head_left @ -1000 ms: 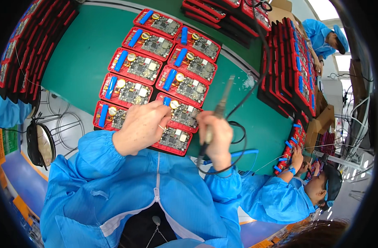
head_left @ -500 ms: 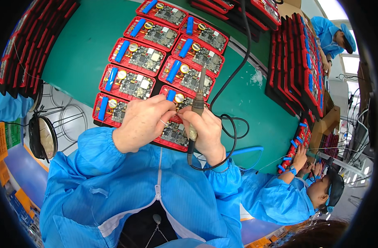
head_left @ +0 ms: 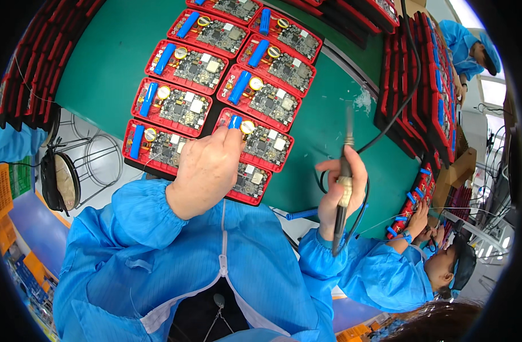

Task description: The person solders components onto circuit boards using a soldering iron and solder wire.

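My left hand (head_left: 207, 171) is closed, its fingertips bent down at the lower end of a blue cylindrical battery (head_left: 235, 121) in a red housing (head_left: 283, 162). The fingers hide whatever they pinch. A thin pale strand (head_left: 155, 155) shows beside that hand, over the neighbouring housing. My right hand (head_left: 348, 185) grips a soldering iron (head_left: 345, 191) off to the right, above the green mat, its blurred tip pointing away from me. Two columns of red housings (head_left: 184, 108) lie before me, each with a circuit board, a blue battery and a round coin cell (head_left: 247, 127).
Stacks of red housings stand at the far left (head_left: 35, 62) and right (head_left: 409, 85) of the green mat (head_left: 118, 57). Pale scraps (head_left: 362, 100) lie on the mat. The iron's black cable (head_left: 406, 102) runs across it. A co-worker (head_left: 386, 265) sits at the right.
My right hand has swung the soldering iron right, away from the housings and from my left hand. My left fingertips have shifted slightly up, onto the battery's end. The view has shifted a little.
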Available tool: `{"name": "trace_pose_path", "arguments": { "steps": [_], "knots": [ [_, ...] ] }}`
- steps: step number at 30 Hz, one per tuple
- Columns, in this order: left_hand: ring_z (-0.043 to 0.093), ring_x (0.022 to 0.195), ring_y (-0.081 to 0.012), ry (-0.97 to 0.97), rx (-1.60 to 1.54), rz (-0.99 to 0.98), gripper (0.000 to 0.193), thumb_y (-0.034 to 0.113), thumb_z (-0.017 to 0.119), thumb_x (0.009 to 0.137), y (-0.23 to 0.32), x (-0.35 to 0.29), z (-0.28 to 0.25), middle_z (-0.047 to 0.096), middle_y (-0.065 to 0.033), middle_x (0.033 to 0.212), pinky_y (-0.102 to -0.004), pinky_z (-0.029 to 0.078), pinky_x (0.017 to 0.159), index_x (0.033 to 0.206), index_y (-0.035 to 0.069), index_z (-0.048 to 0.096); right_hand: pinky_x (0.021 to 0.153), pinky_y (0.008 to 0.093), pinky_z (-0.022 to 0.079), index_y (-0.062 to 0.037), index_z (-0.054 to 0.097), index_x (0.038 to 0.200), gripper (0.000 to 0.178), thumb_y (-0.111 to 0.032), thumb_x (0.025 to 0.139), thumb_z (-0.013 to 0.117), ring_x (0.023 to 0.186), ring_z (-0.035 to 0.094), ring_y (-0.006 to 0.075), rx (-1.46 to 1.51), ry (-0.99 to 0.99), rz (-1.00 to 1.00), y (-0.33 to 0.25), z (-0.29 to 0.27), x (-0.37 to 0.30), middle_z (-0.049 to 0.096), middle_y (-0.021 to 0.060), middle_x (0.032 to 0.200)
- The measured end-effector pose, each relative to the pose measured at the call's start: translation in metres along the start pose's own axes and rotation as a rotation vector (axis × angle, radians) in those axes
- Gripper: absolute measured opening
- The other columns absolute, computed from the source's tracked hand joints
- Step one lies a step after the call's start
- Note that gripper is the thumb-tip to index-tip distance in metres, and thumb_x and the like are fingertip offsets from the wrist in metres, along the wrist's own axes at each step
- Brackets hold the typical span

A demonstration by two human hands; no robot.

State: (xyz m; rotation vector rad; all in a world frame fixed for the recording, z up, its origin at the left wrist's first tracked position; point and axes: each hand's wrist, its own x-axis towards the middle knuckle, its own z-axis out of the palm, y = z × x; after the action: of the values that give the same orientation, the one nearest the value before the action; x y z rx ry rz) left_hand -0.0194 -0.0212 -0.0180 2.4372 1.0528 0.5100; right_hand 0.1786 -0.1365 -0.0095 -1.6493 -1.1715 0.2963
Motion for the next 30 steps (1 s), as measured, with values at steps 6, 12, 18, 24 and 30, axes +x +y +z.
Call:
{"name": "trace_pose_path", "arguments": {
  "steps": [6,12,18,24,30],
  "knots": [
    [0.062,0.059,-0.0286,0.002,0.069,-0.009,0.013,0.007,0.062,0.082,0.007,0.002,0.002,0.057,-0.0138,0.071,-0.0397,0.047,0.050,0.082,0.001,0.050,0.053,0.0244,0.042,0.0033,0.062,0.115,0.049,-0.028,0.080,0.076,0.060,0.055,0.0119,0.076,-0.194,-0.217,-0.001,0.008,-0.003,0.059,0.0066,0.068],
    [0.061,0.061,-0.0310,0.003,0.015,-0.095,0.011,0.005,0.064,0.081,0.010,0.003,0.003,0.059,-0.0102,0.073,-0.0406,0.047,0.050,0.083,0.004,0.053,0.045,0.0216,0.034,-0.0001,0.055,0.092,0.025,-0.003,0.073,0.072,0.050,0.047,0.0068,0.277,-0.145,0.081,-0.004,0.022,-0.019,0.055,0.0038,0.062],
    [0.061,0.064,-0.0325,-0.034,0.013,-0.128,0.012,0.004,0.064,0.081,0.012,0.004,0.002,0.059,-0.0116,0.074,-0.0429,0.046,0.052,0.082,0.004,0.052,0.042,0.0224,0.032,0.0002,0.056,0.089,0.023,-0.003,0.071,0.071,0.045,0.046,0.0073,0.253,-0.207,-0.031,0.008,0.030,-0.018,0.052,0.0024,0.057],
    [0.060,0.064,-0.0337,-0.064,0.029,-0.145,0.011,0.003,0.062,0.082,0.015,0.006,0.001,0.059,-0.0130,0.075,-0.0438,0.045,0.053,0.082,0.003,0.051,0.043,0.0225,0.037,0.0001,0.056,0.088,0.023,-0.002,0.071,0.070,0.047,0.051,0.0091,0.228,-0.231,-0.018,0.005,0.031,-0.015,0.056,0.0047,0.059],
    [0.062,0.060,-0.0330,-0.049,0.100,-0.093,0.022,-0.004,0.063,0.061,0.018,0.007,0.001,0.058,-0.0158,0.071,-0.0411,0.049,0.053,0.079,0.001,0.050,0.043,0.0229,0.038,0.0003,0.056,0.087,0.022,-0.003,0.070,0.070,0.047,0.051,0.0099,0.231,-0.241,-0.010,0.007,0.030,-0.015,0.056,0.0057,0.060]
  ]
}}
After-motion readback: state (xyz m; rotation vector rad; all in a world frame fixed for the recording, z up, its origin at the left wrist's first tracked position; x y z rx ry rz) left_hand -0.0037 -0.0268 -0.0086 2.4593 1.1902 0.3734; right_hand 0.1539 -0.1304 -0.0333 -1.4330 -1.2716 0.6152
